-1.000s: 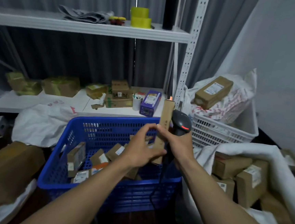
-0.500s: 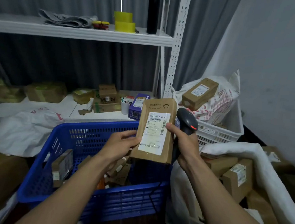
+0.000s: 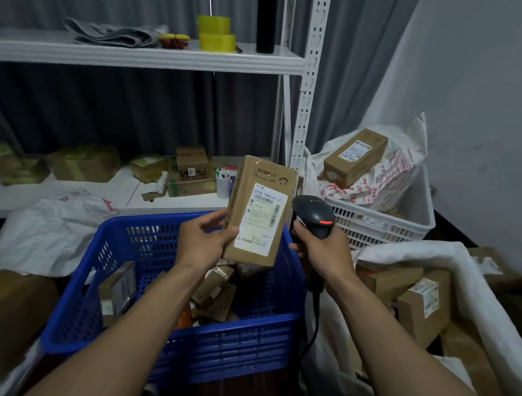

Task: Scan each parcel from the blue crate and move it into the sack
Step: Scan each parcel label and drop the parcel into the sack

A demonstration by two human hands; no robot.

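Head view, wide angle. Flat brown cardboard parcel with a white printed label [image 3: 260, 210] is up in the air over the far right corner of the blue perforated plastic crate [image 3: 177, 342]. Its long axis is near vertical, top tipped slightly right, label facing the camera.

Left hand [image 3: 205, 243] grips the parcel's lower left edge, thumb on the front face and fingers behind. Right hand [image 3: 324, 250] is wrapped round the handle of the black corded handheld barcode scanner [image 3: 313, 215], just right of the parcel. The scanner head sits level with the label but seems to aim past it, not at it.

Judgement: the scan turns on bringing the scanner's window and the label face to face. The white woven sack [image 3: 422, 253], already holding boxes, lies to the right, beyond the scanner hand, so the parcel must cross that way from the left hand.

Change from half a second ago: the right thumb was touching the parcel's right edge; now it is apart, and the left hand carries the parcel alone.
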